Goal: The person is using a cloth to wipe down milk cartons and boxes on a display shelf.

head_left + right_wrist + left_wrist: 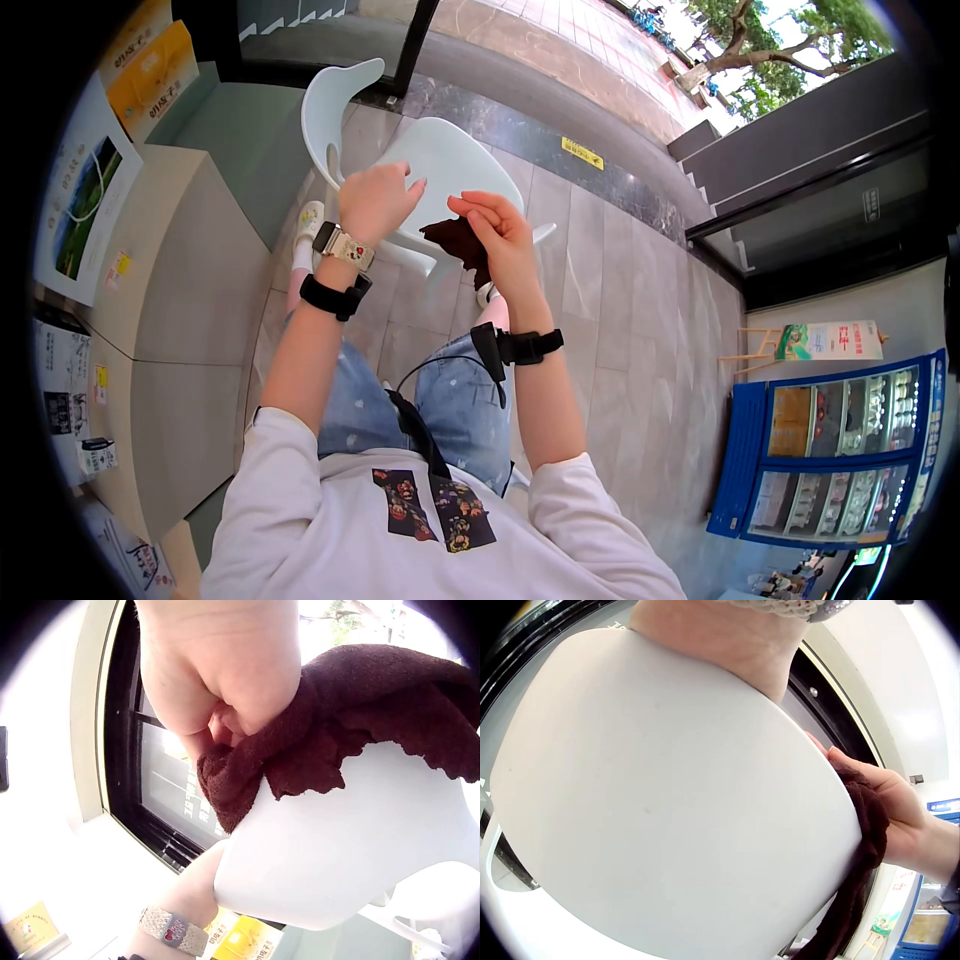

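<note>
My right hand [497, 235] pinches a dark brown cloth [458, 246] between thumb and fingers, over the right side of a white chair [450, 150]. In the right wrist view the cloth [330, 724] drapes over the edge of the chair's smooth white surface [330, 840]. My left hand [378, 200] is at the chair, left of the cloth, with its back upward. Its fingers lie hidden behind the white surface [667, 795] in the left wrist view, so I cannot tell whether they hold the chair.
A counter [190, 270] with paper bags [150, 80] runs along the left. At the right stand a blue display fridge [735, 450] and a small easel sign [830, 340]. Beyond the chair, a yellow floor sticker [582, 152] marks the glass doorway.
</note>
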Demonstrator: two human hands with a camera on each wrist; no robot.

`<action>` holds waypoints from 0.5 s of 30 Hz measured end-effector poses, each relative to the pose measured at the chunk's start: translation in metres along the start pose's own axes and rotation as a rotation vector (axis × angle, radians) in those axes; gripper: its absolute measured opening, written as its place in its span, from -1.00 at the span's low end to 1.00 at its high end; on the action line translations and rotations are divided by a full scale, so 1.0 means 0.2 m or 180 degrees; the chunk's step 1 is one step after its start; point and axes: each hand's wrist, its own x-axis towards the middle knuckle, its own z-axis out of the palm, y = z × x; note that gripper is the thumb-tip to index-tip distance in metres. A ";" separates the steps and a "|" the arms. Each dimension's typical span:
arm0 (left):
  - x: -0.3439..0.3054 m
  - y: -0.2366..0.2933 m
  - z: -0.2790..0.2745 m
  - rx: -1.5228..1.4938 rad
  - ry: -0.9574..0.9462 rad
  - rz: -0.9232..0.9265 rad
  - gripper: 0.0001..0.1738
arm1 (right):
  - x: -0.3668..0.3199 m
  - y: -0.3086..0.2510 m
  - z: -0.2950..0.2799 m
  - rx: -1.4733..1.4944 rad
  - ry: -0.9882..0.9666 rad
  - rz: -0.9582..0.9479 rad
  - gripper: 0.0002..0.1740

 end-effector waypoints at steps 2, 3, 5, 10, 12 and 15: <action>0.00 0.00 0.00 -0.0006 0.0021 0.0007 -0.61 | 0.00 0.01 0.00 0.0041 0.0032 -0.0038 -0.76; 0.00 -0.01 0.01 -0.0003 -0.0001 -0.0001 -0.61 | 0.00 0.02 -0.01 0.0101 0.0050 -0.0086 -0.78; 0.00 -0.01 0.01 0.0006 -0.0044 -0.0017 -0.61 | 0.00 0.04 -0.02 0.0142 0.0094 -0.0186 -0.81; 0.00 -0.01 0.01 -0.0007 -0.0024 0.0000 -0.60 | 0.00 0.05 -0.02 0.0067 0.0148 -0.0281 -0.86; 0.00 -0.01 0.01 -0.0007 -0.0001 0.0019 -0.60 | 0.00 0.07 -0.03 -0.0009 0.0109 -0.0352 -0.84; 0.00 -0.01 0.01 -0.0018 0.0000 0.0029 -0.61 | 0.00 0.07 -0.04 -0.0015 0.0182 -0.0199 -0.76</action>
